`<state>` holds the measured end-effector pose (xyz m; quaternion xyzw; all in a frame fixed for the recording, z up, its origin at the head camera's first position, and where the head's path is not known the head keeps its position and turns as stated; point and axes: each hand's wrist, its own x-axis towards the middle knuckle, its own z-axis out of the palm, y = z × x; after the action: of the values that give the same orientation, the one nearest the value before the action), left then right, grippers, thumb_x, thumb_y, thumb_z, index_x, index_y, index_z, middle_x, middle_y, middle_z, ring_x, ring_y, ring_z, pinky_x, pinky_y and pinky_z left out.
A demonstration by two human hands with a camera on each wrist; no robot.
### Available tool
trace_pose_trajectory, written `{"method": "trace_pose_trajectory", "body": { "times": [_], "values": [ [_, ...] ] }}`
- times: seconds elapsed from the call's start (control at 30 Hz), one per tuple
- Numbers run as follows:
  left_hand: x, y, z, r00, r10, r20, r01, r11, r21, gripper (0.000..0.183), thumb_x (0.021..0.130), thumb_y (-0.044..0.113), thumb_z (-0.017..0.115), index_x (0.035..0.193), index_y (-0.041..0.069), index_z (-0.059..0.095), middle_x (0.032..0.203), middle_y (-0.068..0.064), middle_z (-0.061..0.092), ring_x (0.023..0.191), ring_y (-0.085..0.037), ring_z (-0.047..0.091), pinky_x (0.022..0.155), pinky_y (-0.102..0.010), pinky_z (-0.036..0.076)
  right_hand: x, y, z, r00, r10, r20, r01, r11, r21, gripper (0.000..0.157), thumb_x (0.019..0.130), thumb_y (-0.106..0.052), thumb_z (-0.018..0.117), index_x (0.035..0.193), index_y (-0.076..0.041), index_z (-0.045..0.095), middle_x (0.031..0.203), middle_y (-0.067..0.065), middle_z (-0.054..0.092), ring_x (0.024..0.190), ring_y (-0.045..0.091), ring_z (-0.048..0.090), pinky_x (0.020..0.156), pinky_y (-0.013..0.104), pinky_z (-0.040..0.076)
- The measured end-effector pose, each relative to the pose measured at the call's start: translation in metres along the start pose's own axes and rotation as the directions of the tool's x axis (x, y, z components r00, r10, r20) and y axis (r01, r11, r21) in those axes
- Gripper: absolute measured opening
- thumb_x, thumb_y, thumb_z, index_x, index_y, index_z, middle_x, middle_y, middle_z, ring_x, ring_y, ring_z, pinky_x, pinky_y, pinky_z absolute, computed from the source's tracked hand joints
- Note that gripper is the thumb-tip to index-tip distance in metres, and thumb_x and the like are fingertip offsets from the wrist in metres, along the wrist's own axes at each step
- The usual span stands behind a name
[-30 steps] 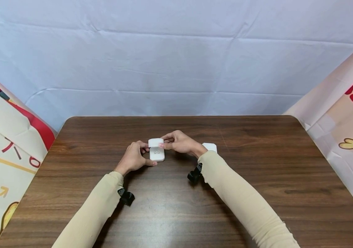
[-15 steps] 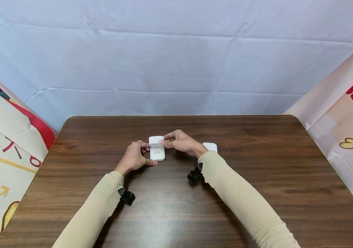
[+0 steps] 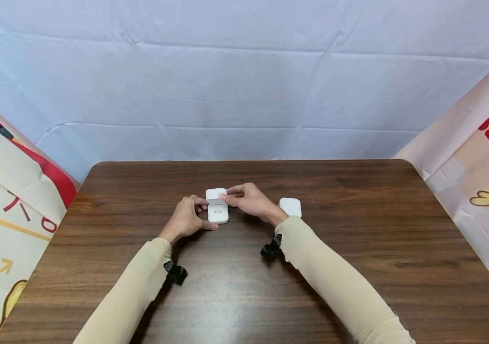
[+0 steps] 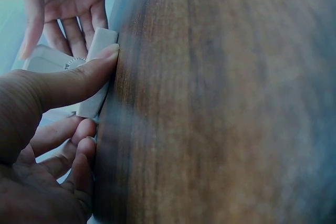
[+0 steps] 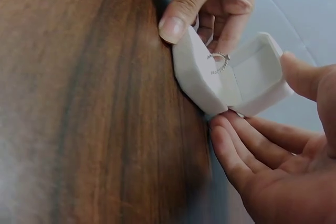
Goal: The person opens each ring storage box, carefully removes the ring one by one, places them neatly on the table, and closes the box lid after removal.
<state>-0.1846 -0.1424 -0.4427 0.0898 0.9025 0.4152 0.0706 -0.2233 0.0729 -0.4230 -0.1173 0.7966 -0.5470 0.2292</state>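
Observation:
A small white ring box (image 3: 217, 220) stands on the table with its lid (image 3: 216, 196) raised. A silver ring (image 5: 220, 62) with a beaded-looking band sits upright in its insert. My left hand (image 3: 186, 218) grips the base from the left, thumb along the front edge and fingers at the side and behind. On the other side is my right hand (image 3: 250, 199). Its thumb touches the lid's edge, while its fingers (image 5: 262, 142) reach below the lid around the hinge side. In the left wrist view, my left thumb (image 4: 79, 83) covers part of the box.
A second white rounded-square object (image 3: 290, 207) lies on the brown wooden table (image 3: 236, 286), just beyond my right wrist. A pale cloth (image 3: 244, 95) hangs behind the table's far edge. Printed cloths (image 3: 485, 210) hang at both sides. Black wrist cameras (image 3: 176, 274) sit on both sleeves.
The lid has tilted further back, showing more of the ring. My right wrist has shifted slightly toward me, uncovering more of the second white object. The left hand has stayed in place.

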Motion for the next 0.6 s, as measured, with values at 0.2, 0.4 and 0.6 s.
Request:
{"method": "trace_pose_trajectory", "body": {
  "times": [0.2,0.4,0.6],
  "values": [
    [0.0,0.0,0.0,1.0,0.005,0.001,-0.005,1.0,-0.002,0.055,0.067,0.015,0.097,0.111,-0.004,0.071,0.1,-0.008,0.063,0.092,-0.026,0.054,0.081,-0.038,0.044,-0.006,0.0,0.004,0.996,-0.061,-0.069,0.054,0.994,-0.092,0.052,0.099,-0.034,0.068,0.136,0.002,0.06,0.126,0.012,0.068,0.115,0.023,0.064,0.097,0.036,0.05],
    [-0.001,0.001,0.0,1.0,0.004,0.001,-0.004,1.0,-0.004,0.055,0.067,0.015,0.097,0.111,-0.004,0.071,0.1,-0.008,0.063,0.092,-0.026,0.054,0.082,-0.038,0.044,-0.012,0.001,0.004,0.985,-0.126,-0.12,0.105,0.979,-0.172,0.051,0.097,-0.036,0.07,0.134,-0.001,0.063,0.119,0.007,0.071,0.108,0.021,0.068,0.092,0.034,0.053],
    [0.0,0.001,-0.001,1.0,0.004,-0.001,-0.004,1.0,-0.004,0.055,0.067,0.015,0.097,0.111,-0.004,0.07,0.1,-0.008,0.063,0.092,-0.026,0.054,0.081,-0.038,0.044,-0.021,0.0,0.004,0.964,-0.213,-0.162,0.178,0.962,-0.208,0.047,0.095,-0.029,0.074,0.131,0.001,0.065,0.112,0.008,0.072,0.099,0.02,0.07,0.085,0.03,0.055]
  ]
}}
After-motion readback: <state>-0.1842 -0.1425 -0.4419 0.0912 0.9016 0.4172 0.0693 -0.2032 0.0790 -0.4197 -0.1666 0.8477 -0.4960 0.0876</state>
